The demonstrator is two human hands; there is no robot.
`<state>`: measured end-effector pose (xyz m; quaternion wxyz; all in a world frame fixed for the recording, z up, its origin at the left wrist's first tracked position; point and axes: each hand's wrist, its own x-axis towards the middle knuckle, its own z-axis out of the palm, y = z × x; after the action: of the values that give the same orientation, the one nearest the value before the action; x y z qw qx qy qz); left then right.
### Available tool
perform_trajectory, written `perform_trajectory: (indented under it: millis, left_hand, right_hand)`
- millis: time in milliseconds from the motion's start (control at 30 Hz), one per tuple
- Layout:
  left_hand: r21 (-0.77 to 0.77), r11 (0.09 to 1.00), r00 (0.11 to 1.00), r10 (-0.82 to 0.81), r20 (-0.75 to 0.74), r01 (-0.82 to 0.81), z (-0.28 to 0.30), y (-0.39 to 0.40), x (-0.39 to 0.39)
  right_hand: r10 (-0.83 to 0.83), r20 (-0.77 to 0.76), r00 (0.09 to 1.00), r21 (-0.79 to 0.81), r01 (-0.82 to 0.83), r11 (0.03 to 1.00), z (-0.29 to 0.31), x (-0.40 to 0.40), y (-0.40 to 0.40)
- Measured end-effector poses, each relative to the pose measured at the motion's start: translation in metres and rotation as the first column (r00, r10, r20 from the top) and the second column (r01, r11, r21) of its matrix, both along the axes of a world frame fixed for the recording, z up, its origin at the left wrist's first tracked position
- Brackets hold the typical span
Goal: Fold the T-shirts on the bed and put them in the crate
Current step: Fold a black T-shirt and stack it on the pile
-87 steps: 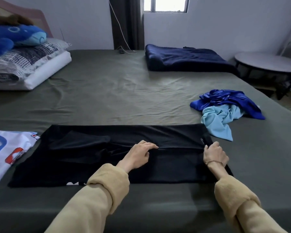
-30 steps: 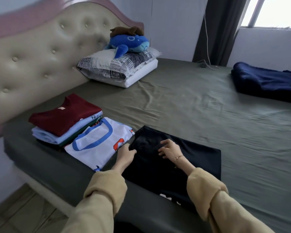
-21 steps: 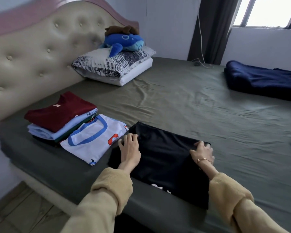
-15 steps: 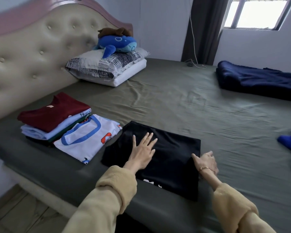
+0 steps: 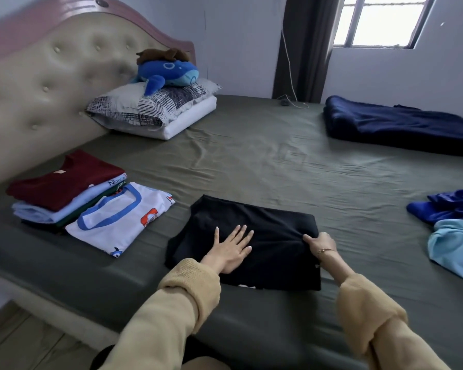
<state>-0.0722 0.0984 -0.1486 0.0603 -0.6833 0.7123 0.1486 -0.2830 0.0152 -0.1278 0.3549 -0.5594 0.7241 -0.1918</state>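
Observation:
A black T-shirt [image 5: 265, 225], folded into a rectangle, lies near the front edge of the bed. My left hand [image 5: 231, 248] rests flat on its middle with the fingers spread. My right hand [image 5: 320, 243] pinches the shirt's right edge. To the left lie a folded white T-shirt with blue trim [image 5: 120, 218] and a stack of folded shirts topped by a maroon one [image 5: 62, 182]. At the right edge, a royal blue T-shirt [image 5: 449, 206] and a light blue T-shirt [image 5: 457, 247] lie crumpled. No crate is in view.
The bed has an olive sheet [image 5: 265, 161] and a padded headboard [image 5: 43, 84] on the left. Pillows [image 5: 155, 110] with a blue plush toy [image 5: 169, 73] sit at the back left. A folded navy blanket [image 5: 401, 126] lies at the back right.
The long black shirt was folded in half toward the left. My left hand then flattened on it, and my right hand moved to its right edge and gripped it.

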Motion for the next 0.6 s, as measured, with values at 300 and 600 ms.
perform_trajectory:
  millis: [300, 600]
  left_hand:
    - [-0.059, 0.993, 0.995, -0.102, -0.015, 0.101, -0.002, -0.012, -0.053]
    - [-0.232, 0.937, 0.855, 0.112, -0.507, -0.26, 0.01, -0.004, -0.012]
  right_hand:
    - [-0.187, 0.214, 0.959, 0.048, 0.181, 0.982, -0.016, -0.091, 0.001]
    - [0.122, 0.292, 0.949, 0.008, -0.13, 0.991, 0.062, -0.01, 0.013]
